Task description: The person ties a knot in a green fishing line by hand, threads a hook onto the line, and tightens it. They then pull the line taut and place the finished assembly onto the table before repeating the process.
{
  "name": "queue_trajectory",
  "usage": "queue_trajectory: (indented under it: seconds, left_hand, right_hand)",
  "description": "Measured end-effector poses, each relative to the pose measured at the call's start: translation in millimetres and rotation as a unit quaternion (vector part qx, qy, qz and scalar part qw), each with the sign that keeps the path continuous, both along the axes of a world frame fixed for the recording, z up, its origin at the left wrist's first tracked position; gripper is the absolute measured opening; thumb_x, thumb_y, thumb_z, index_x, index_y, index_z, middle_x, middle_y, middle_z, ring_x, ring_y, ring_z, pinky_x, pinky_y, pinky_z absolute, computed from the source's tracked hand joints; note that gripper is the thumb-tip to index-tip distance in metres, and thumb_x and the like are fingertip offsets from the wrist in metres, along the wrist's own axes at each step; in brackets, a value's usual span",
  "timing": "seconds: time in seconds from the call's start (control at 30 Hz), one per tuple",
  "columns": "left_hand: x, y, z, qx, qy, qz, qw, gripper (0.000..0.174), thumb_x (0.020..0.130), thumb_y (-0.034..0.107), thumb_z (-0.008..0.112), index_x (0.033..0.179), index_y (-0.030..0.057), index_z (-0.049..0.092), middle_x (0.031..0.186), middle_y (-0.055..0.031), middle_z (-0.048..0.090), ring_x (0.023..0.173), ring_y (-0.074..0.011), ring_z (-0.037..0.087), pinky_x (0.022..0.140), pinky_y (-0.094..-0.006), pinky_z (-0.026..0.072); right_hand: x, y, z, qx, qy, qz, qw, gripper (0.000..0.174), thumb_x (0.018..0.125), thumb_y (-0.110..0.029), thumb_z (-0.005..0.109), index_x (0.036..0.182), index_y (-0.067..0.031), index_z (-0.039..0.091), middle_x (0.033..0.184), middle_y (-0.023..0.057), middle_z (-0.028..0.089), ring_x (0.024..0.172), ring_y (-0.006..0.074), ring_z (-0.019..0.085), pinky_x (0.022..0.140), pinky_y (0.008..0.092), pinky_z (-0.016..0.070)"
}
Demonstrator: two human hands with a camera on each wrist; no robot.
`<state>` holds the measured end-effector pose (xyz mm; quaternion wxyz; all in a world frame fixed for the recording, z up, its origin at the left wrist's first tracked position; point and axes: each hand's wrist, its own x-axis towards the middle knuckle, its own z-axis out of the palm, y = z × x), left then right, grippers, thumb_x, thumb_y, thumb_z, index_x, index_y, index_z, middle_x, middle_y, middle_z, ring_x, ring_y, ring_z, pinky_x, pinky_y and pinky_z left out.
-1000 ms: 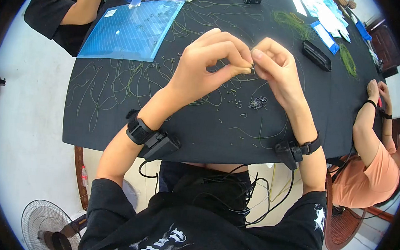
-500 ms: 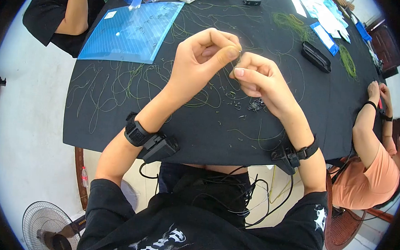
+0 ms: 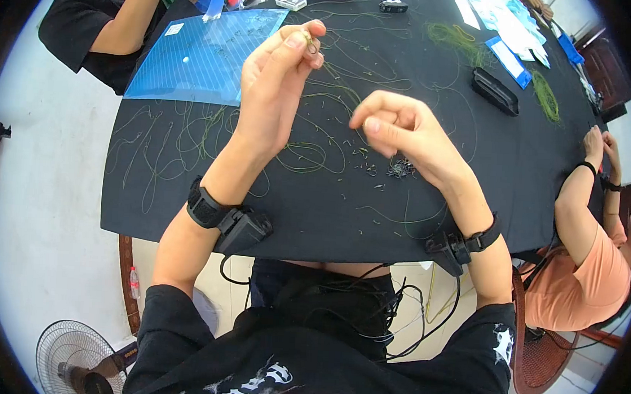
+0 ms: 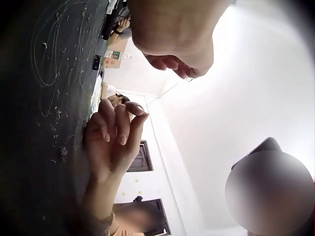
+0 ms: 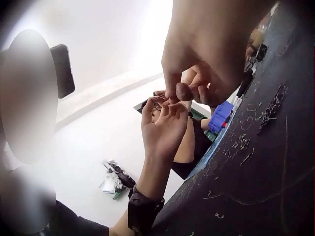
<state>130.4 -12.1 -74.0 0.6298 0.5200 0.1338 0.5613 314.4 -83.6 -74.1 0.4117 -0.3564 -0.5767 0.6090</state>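
My left hand [image 3: 271,79], raised over the table's far left part, pinches a small fishing hook [image 3: 312,47] between thumb and fingertips. The hook's curve [image 4: 189,79] shows at the fingertips in the left wrist view. From there a thin fishing line [image 4: 170,91] runs taut to my right hand [image 3: 417,134], which pinches it between thumb and index finger, lower and to the right. Near the right hand a dark pile of hooks [image 3: 402,169] lies on the black table, with several loose hooks and tiny scraps beside it.
Green fishing lines [image 3: 307,153] lie strewn left of centre. A blue transparent folder [image 3: 193,63] is at back left. An oblong black case [image 3: 495,91] and green line coils [image 3: 547,97] are at right. Other people sit at the left and right sides.
Both hands were close together at the hook; they have since drawn apart. The left hand moved up and left with the hook, while the right came slightly lower and stayed right of centre.
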Motion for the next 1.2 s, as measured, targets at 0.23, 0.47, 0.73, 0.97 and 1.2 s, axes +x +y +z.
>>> queue_trajectory:
  seconds: [0.23,0.47,0.73,0.97,1.2]
  left_hand:
    - [-3,-2,-2,0.068,0.088,-0.057,0.992,0.017,0.089,0.022,0.056,0.089,0.0051,0.055,0.106,-0.0099,0.058,0.078,-0.0085,0.048,0.073,-0.0247,0.042]
    - [6,-19,10,0.232,0.266,-0.194,0.915,0.003,0.082,0.001,0.061,0.084,0.0021,0.058,0.094,-0.0149,0.065,0.08,-0.0143,0.062,0.072,-0.0252,0.0505]
    - [4,-17,10,0.204,0.126,-0.082,0.968,0.004,0.079,-0.003,0.061,0.082,-0.0006,0.06,0.089,-0.013,0.066,0.08,-0.0137,0.062,0.075,-0.0264,0.0506]
    - [2,-15,12,0.315,0.222,0.1,0.917,0.01,0.08,-0.006,0.06,0.088,-0.0001,0.059,0.095,-0.0131,0.065,0.085,-0.0149,0.061,0.077,-0.0272,0.0489]
    - [4,-14,12,0.399,0.257,0.158,0.866,0.012,0.076,-0.006,0.063,0.085,0.0008,0.06,0.092,-0.0109,0.067,0.085,-0.0158,0.063,0.079,-0.0297,0.0498]
  right_hand:
    - [12,14,-14,0.058,0.037,-0.195,0.978,0.021,0.09,-0.025,0.058,0.093,-0.004,0.062,0.072,-0.0055,0.051,0.067,0.0028,0.042,0.06,0.0182,0.0327]
    - [18,21,-18,0.229,-0.067,-0.275,0.931,0.015,0.088,-0.017,0.061,0.092,-0.0028,0.064,0.086,-0.0001,0.062,0.078,0.006,0.054,0.071,0.0212,0.0423]
    - [18,26,-17,0.233,0.015,-0.327,0.916,0.03,0.085,-0.011,0.06,0.114,-0.0007,0.055,0.11,0.0081,0.059,0.1,0.0139,0.055,0.088,0.0283,0.0442]
    - [10,6,2,0.195,-0.034,-0.107,0.974,0.023,0.089,-0.019,0.059,0.102,-0.0002,0.061,0.098,0.0064,0.063,0.093,0.0118,0.058,0.082,0.0261,0.0458]
    - [-5,-1,-9,0.148,0.031,-0.145,0.978,0.022,0.086,-0.013,0.063,0.103,-0.0001,0.06,0.096,0.0045,0.062,0.085,0.0074,0.057,0.073,0.0207,0.0455]
